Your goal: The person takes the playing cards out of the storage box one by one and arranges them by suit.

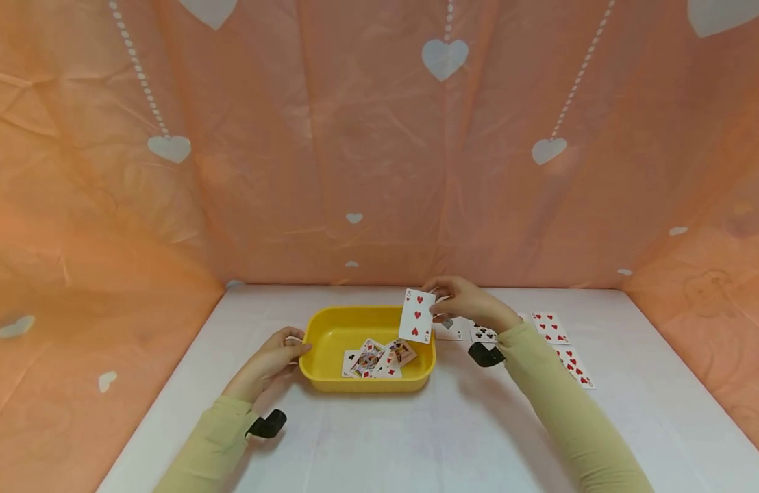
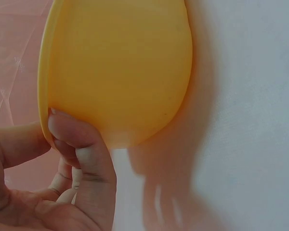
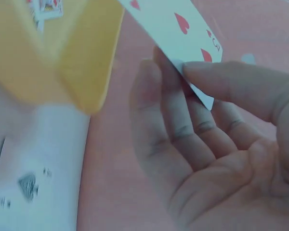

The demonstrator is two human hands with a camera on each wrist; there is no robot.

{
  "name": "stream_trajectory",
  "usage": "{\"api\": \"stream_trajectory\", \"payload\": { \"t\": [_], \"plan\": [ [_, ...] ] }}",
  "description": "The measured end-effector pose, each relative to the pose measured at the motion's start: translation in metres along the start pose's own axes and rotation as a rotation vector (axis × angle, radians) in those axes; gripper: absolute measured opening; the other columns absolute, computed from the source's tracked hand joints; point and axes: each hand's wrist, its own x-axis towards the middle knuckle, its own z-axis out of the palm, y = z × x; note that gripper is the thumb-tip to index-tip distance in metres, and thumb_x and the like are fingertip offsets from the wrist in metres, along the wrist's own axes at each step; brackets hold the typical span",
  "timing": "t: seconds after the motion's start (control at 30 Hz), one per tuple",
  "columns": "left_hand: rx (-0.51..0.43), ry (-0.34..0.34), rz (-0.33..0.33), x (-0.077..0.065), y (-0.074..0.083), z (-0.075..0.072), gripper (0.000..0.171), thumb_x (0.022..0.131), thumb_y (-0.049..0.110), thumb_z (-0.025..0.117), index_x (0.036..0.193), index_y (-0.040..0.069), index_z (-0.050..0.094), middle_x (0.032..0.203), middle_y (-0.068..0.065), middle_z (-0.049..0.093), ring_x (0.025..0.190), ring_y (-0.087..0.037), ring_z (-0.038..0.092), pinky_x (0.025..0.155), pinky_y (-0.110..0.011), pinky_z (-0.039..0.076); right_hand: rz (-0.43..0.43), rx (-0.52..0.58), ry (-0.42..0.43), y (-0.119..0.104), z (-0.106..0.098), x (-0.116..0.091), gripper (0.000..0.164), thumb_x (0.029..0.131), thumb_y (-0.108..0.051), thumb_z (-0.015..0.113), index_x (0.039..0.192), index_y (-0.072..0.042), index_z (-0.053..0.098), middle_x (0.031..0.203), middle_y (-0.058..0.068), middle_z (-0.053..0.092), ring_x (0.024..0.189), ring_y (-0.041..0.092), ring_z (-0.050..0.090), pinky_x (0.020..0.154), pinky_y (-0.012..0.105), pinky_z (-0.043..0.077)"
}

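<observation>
My left hand [image 1: 271, 357] pinches the left end rim of a yellow plastic tub [image 1: 339, 385]; in the left wrist view the thumb and a finger grip the tub's edge [image 2: 120, 62]. Several face-up playing cards [image 1: 367, 357] lie overlapping inside it, face cards among them. Between thumb and fingers, my right hand [image 1: 472, 301] holds a three of hearts [image 1: 416, 315] over the tub's right end. Tilted, this card hides part of the tub's rim. The right wrist view shows the same card [image 3: 180, 29] pinched near one corner.
Right of the tub, an ace of spades [image 3: 26, 187] lies on the white table. Further right are a black-suited card [image 1: 483, 333] and two heart cards [image 1: 551, 328], partly hidden by the right arm. Orange cloth with white hearts [image 1: 379, 171] encloses the back and sides.
</observation>
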Motion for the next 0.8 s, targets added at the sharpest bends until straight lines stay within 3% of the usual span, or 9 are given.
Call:
{"api": "stream_trajectory", "payload": {
  "t": [0.5,0.8],
  "plan": [
    [0.015,0.015,0.014,0.003,-0.002,0.002,0.027,0.096,0.008,0.056,0.116,-0.004,0.042,0.09,-0.013,0.058,0.07,-0.017,0.057,0.058,-0.025,0.044,-0.005,0.034,0.174,0.04,-0.049,-0.085,0.036,0.088,0.004,0.062,0.118,0.011,0.043,0.093,0.016,0.062,0.085,0.024,0.066,0.081,0.045,0.052],
    [-0.006,0.007,0.014,0.003,-0.002,0.001,0.029,0.096,0.007,0.055,0.118,-0.004,0.041,0.092,-0.014,0.06,0.069,-0.016,0.058,0.058,-0.026,0.045,-0.015,-0.034,0.239,0.065,-0.066,-0.14,0.039,0.089,0.0,0.064,0.122,0.01,0.047,0.097,0.016,0.056,0.085,0.016,0.062,0.08,0.041,0.052]
  ]
}}
